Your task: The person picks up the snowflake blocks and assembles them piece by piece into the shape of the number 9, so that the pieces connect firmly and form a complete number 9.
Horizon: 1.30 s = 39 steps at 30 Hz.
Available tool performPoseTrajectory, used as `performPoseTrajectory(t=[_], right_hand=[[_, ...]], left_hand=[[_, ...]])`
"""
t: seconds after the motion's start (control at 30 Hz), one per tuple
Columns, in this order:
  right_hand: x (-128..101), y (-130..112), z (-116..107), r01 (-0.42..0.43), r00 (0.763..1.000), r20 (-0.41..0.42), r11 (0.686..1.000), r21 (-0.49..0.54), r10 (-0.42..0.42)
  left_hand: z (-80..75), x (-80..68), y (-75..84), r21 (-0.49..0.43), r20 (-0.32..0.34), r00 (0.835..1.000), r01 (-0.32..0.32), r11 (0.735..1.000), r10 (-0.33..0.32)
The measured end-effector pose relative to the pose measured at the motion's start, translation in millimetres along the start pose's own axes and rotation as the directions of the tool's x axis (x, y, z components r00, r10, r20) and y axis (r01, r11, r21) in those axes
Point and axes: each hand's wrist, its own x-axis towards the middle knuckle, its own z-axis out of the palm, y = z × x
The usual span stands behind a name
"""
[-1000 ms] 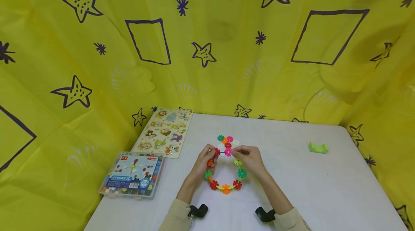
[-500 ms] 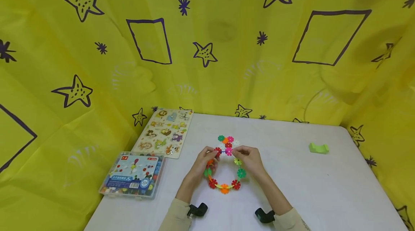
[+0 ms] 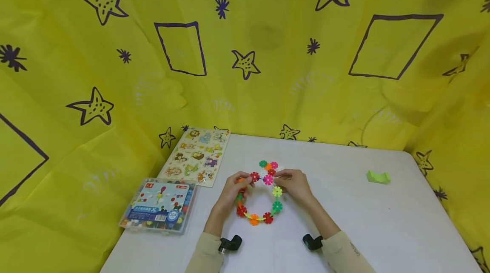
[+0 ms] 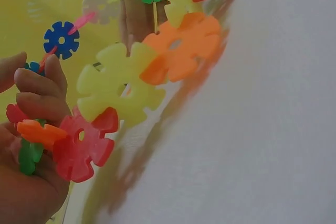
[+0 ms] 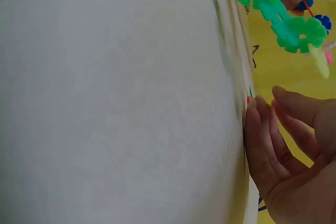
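Observation:
A ring of colourful notched plastic snowflake discs hangs from my left hand. Its fingers and thumb grip the ring's left side, near a red disc at the top. In the left wrist view, yellow and red discs stretch out from the curled fingers. My right hand is beside the pink disc at the ring's upper right. Seen from the right wrist, this hand has thumb and fingertips slightly apart, with no disc visible between them. Loose snowflake discs lie just beyond the ring.
At the left stands a clear plastic case of small coloured parts. Behind it lies an animal puzzle board. A light green curved block sits at the right of the white table. A yellow patterned curtain surrounds the table.
The ring has shifted left with my left hand. My right fingertips, earlier at the pink disc, have come away from it. The head view has turned slightly.

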Motion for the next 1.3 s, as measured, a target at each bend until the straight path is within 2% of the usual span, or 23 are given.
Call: performPoseTrajectory(t=[0.07,0.1,0.2,0.27,0.33,0.43,0.63,0.8,0.93,1.07,1.3], right_hand=[[6.0,1.1,2.0,0.056,0.998,0.037,0.989,-0.139,-0.051],[8.7,0.6,3.2,0.096,0.995,0.061,0.973,-0.208,-0.085],[16.9,-2.2,7.0,0.222,0.974,0.133,0.897,-0.382,-0.184],[20.8,-4.9,9.0,0.284,0.958,0.167,0.854,-0.437,-0.233],[23.1,-7.7,10.2,0.303,0.952,0.181,0.842,-0.447,-0.246],[24.2,-10.3,10.1,0.276,0.959,0.172,0.874,-0.399,-0.225],[22.9,-7.9,6.4,0.142,0.988,0.098,0.954,-0.263,-0.120],[17.2,-18.0,0.7,0.106,0.994,0.037,0.989,-0.105,-0.103],[10.8,-32.2,-3.8,0.122,0.992,0.027,0.993,-0.001,-0.122],[3.6,-45.5,-6.4,0.151,0.988,0.035,0.988,0.038,-0.152],[-7.7,-60.0,-7.9,0.235,0.971,0.061,0.971,-0.034,-0.233]], left_hand=[[-1.3,0.2,-1.2,0.010,0.013,1.000,-0.003,1.000,0.003],[-1.7,0.3,-1.6,0.013,0.021,1.000,-0.006,1.000,0.006],[-3.0,0.4,-2.2,0.032,0.034,0.999,-0.021,0.999,0.020],[-3.8,0.5,-2.1,0.029,0.038,0.999,-0.023,0.999,0.022],[-4.8,0.7,-2.1,0.030,0.040,0.999,-0.019,0.999,0.018],[-5.5,1.3,-2.5,0.034,0.054,0.999,-0.002,0.999,0.000],[-2.9,2.3,-2.5,0.091,0.064,0.998,-0.008,0.996,0.003],[0.0,1.9,-1.5,0.147,0.051,0.998,-0.033,0.989,0.025],[1.5,2.5,-4.1,0.176,0.059,0.998,-0.044,0.983,0.034],[3.3,2.8,-5.4,0.191,0.065,0.997,-0.050,0.980,0.038],[10.8,2.4,-4.9,0.202,0.090,0.994,-0.079,0.976,0.062]])
